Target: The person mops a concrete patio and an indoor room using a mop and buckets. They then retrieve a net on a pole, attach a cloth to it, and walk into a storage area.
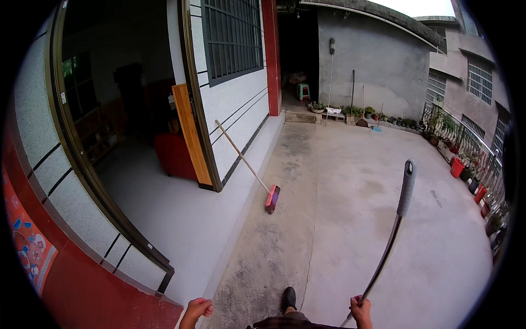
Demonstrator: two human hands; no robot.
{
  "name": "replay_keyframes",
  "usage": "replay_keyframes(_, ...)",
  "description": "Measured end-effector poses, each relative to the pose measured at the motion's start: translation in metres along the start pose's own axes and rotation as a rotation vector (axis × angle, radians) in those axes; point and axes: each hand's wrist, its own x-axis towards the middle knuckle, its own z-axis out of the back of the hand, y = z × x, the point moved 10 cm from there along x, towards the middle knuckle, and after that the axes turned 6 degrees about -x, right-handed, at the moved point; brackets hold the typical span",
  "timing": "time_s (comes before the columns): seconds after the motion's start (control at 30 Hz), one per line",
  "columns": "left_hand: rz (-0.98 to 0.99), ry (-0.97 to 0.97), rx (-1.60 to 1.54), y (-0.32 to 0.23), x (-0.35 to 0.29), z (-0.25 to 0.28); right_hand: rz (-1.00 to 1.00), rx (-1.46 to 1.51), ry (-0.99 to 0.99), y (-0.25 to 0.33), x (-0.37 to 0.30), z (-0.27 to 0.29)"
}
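My right hand (360, 310) is wrapped round a long dark metal pole (383, 256) with a grey grip and a hanging hole at its top end. The pole slants up and to the right, and its lower end passes out of the picture, so what it carries is hidden. At the lower left, my left hand (198, 310) has its fingers curled in, with nothing visible in them. Ahead, a broom (273, 198) with a pink and purple head and a wooden handle leans on the white wall, apart from both hands.
On the left is an open doorway with a raised sill (230, 241) along the concrete yard. Potted plants (466, 170) and a red bucket (457, 167) line the railing. Near the grey back wall stand a mop (331, 71), more plants and a blue dustpan (376, 129).
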Motion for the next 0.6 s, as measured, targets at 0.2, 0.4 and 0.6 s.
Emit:
replay_keyframes(0.2,0.313,-0.287,-0.077,0.077,0.084,0.084,0.065,0.010,0.184,0.086,0.167,-0.124)
replay_keyframes(0.4,0.456,-0.406,-0.232,0.077,0.063,0.056,0.148,0.023,0.311,0.212,0.307,-0.200)
replay_keyframes(0.6,0.357,-0.539,-0.388,0.027,0.125,0.024,0.285,0.014,0.365,0.348,0.436,-0.304)
